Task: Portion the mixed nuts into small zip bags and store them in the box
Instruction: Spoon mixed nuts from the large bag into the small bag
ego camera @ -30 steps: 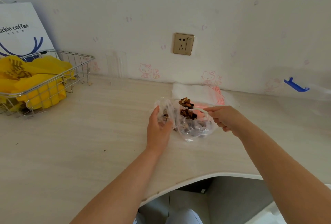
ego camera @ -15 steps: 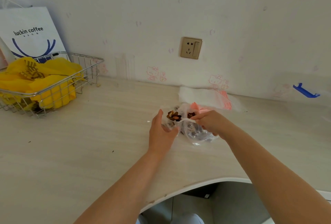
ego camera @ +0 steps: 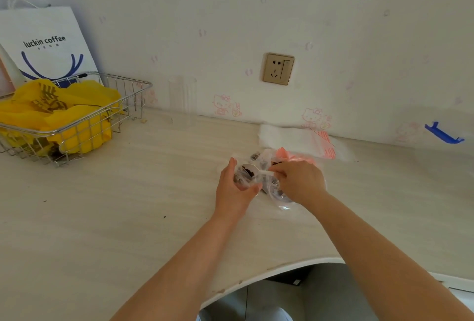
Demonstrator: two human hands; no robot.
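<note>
Where it leans, paper bag (ego camera: pixel 43 46) reads "luckin coffee".

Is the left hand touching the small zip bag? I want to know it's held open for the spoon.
Touching. The head view shows the left hand gripping the small zip bag, fingers and thumb wrapped around it.

plastic film, pale wood grain, wire and paper

the small zip bag (ego camera: pixel 243 175) and the bigger nut bag (ego camera: pixel 277 192) are thin clear plastic, crinkled and glossy; the spoon (ego camera: pixel 256 170) looks like white plastic. the desk (ego camera: pixel 128 218) is matt, pale wood-grain laminate. the basket (ego camera: pixel 123 105) is shiny metal wire holding yellow plastic bags (ego camera: pixel 77 115), the coffee bag (ego camera: pixel 43 43) smooth white paper.
</note>
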